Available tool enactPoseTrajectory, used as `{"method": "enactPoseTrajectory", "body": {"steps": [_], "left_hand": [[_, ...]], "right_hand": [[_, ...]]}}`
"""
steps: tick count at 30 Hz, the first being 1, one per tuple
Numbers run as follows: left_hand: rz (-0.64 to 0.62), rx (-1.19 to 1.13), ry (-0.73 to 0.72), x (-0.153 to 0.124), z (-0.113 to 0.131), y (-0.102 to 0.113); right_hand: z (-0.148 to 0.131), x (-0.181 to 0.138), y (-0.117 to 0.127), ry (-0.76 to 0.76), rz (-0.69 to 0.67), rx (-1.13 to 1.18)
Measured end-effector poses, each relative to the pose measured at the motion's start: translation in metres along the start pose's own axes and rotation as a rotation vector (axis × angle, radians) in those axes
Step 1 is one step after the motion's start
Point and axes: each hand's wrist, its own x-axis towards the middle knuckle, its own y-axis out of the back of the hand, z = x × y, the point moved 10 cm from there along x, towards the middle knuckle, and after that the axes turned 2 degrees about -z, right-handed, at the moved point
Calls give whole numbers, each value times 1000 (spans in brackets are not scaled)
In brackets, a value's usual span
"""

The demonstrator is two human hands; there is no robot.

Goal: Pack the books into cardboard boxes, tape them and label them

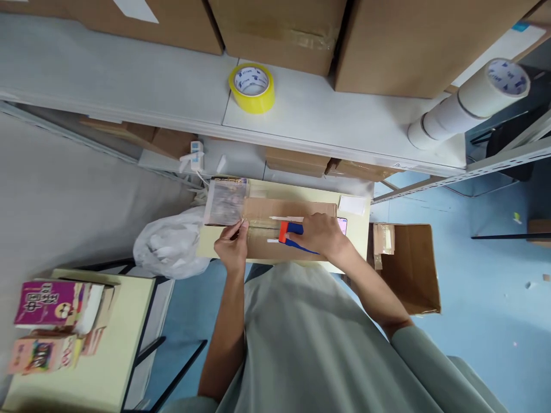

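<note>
A flat cardboard box lies on the pale yellow table in front of me. My right hand is wrapped round a blue and orange tape dispenser that rests over the box's middle seam. At the box's left edge, my left hand has thumb and forefinger pinched together; whatever lies between them is too small to make out. A grey printed sheet or book is just beyond the left hand. Part of a phone shows behind the right hand.
Above the table runs a grey shelf with large cartons, a yellow tape roll and stacked white rolls. A white plastic bag hangs left. An open carton stands right. Books lie on a side table.
</note>
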Motion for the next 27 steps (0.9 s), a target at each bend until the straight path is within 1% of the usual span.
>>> {"method": "enactPoseTrajectory", "body": {"steps": [3,5,8,11,12,14,16,19,23,27], "left_hand": [[88,9,-3,4,-6,7],[91,14,-17,9,-8,10],[81,48,-37,14,-7,12],[85,61,-59,15,-4,11],[81,65,-64,14,-3,8],[61,79,-61,11,-2,0],[39,87,-48,7,-2,-9],[46,89,-36,3,-6,-15],[65,118,-15,5,-16,-11],[74,93,-6,11,-24,0]], "right_hand": [[17,-13,9,-6,26,30],[43,-27,15,-11,27,51],[102,-51,15,-42,-6,79],[165,-72,8,-56,-32,97],[183,-76,4,-65,-38,100],[209,-81,-3,-72,-46,99],[223,-79,-12,-73,-53,95],[229,-63,-26,-68,-66,107],[232,-41,-45,-50,-94,156],[237,-35,-54,-19,-133,239]]}}
